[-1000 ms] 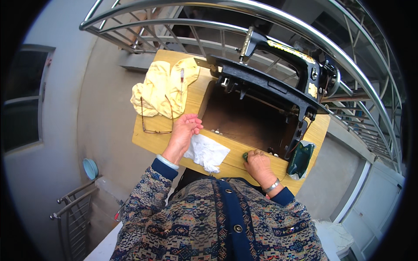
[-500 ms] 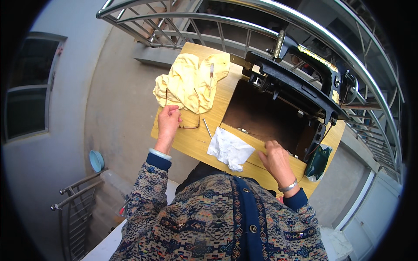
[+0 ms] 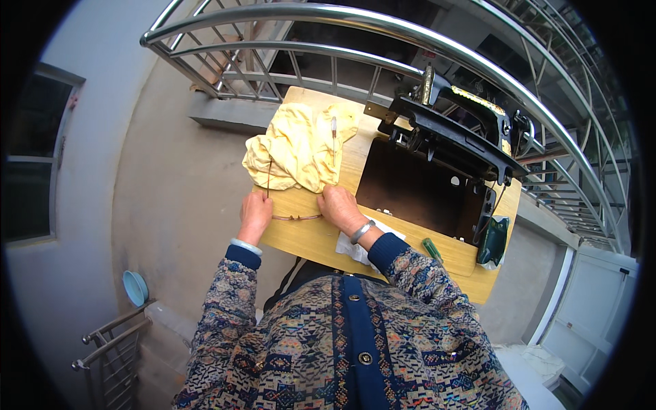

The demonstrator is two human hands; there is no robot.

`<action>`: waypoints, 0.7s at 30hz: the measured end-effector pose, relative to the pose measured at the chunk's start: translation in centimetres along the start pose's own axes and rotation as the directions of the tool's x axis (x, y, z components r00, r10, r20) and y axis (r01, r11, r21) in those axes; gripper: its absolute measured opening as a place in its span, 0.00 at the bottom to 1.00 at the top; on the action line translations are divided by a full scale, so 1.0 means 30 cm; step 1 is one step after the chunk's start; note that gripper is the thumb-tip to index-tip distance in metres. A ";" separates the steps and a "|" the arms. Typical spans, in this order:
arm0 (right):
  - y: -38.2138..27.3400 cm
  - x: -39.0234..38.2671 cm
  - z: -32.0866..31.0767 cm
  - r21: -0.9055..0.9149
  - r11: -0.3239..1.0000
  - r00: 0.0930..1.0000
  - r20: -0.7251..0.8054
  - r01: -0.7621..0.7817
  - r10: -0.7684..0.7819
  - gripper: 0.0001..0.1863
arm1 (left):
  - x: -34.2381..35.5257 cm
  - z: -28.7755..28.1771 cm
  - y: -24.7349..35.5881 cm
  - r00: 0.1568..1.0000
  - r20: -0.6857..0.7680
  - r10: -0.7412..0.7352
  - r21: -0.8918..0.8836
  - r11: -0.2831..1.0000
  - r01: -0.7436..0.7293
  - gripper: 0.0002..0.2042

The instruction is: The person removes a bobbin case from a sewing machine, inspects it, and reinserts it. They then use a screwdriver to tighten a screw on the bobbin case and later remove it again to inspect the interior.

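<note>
A thin pair of glasses [image 3: 295, 217], folded out on the wooden table [image 3: 307, 239] just below the yellow cloth [image 3: 297, 147], is pinched at either end between the closed left hand [image 3: 255, 215] and right hand [image 3: 342, 207], its long axis running crosswise between them.

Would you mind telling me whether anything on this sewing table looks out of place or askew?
The black sewing machine is tipped back on its hinges, leaving a dark open well in the wooden table. The yellow cloth lies crumpled by the far corner. Nothing looks spilled or broken.
</note>
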State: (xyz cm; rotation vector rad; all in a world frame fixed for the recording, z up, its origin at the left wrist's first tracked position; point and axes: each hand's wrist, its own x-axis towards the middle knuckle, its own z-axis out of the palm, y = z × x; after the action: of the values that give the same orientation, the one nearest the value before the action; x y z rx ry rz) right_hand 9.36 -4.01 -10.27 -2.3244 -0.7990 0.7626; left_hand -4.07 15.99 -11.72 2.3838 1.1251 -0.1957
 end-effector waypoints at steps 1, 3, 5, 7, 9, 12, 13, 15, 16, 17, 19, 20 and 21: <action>-0.003 -0.003 -0.013 0.001 1.000 1.000 -0.017 0.002 -0.002 0.16 | -0.011 -0.015 0.008 0.995 -0.051 0.081 -0.031 0.996 -0.083 0.10; -0.018 -0.032 -0.074 0.094 0.995 0.996 -0.088 0.042 -0.034 0.15 | -0.043 -0.074 0.044 0.985 -0.089 0.150 -0.059 0.986 -0.155 0.08; -0.052 -0.089 -0.182 0.139 0.984 0.981 -0.175 0.114 -0.089 0.11 | -0.084 -0.174 0.110 0.969 -0.121 0.217 -0.353 0.903 -0.247 0.06; -0.101 -0.181 -0.343 0.231 0.930 0.920 -0.340 0.285 -0.197 0.08 | -0.159 -0.292 0.217 0.945 -0.184 0.271 -0.599 0.731 -0.327 0.05; -0.180 -0.306 -0.506 0.345 0.867 0.890 -0.406 0.358 -0.206 0.07 | -0.245 -0.423 0.317 0.882 -0.307 0.358 -0.690 0.554 -0.465 0.05; -0.311 -0.516 -0.714 0.277 0.780 0.750 -0.569 0.561 -0.338 0.07 | -0.400 -0.629 0.417 0.737 -0.469 0.487 -0.612 0.422 -0.669 0.09; -0.354 -0.557 -0.767 0.242 0.727 0.677 -0.625 0.642 -0.390 0.08 | -0.431 -0.686 0.460 0.658 -0.543 0.521 -0.596 0.313 -0.740 0.09; -0.406 -0.616 -0.852 0.105 0.550 0.480 -0.637 0.829 -0.603 0.13 | -0.485 -0.758 0.516 0.503 -0.684 0.528 -0.528 0.117 -0.841 0.10; -0.428 -0.638 -0.883 0.075 0.497 0.433 -0.615 0.865 -0.660 0.16 | -0.511 -0.785 0.538 0.486 -0.701 0.521 -0.532 0.071 -0.844 0.10; -0.446 -0.651 -0.902 0.059 0.427 0.366 -0.627 0.902 -0.687 0.17 | -0.535 -0.808 0.559 0.471 -0.718 0.513 -0.534 0.027 -0.845 0.11; -0.468 -0.660 -0.923 0.013 0.347 0.274 -0.641 0.938 -0.717 0.20 | -0.561 -0.851 0.586 0.427 -0.732 0.532 -0.521 -0.032 -0.853 0.12; -0.476 -0.661 -0.929 -0.027 0.360 0.256 -0.653 0.932 -0.712 0.22 | -0.568 -0.875 0.599 0.407 -0.723 0.558 -0.513 -0.039 -0.857 0.12; -0.479 -0.663 -0.931 -0.027 0.338 0.224 -0.700 0.941 -0.678 0.22 | -0.572 -0.884 0.608 0.362 -0.719 0.593 -0.468 -0.029 -0.883 0.13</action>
State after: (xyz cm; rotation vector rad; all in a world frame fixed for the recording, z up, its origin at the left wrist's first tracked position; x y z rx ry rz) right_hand 9.52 -16.74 24.65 -1.2005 -1.2372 -0.3390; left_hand -3.49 7.41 23.71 1.6876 -0.2903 0.9786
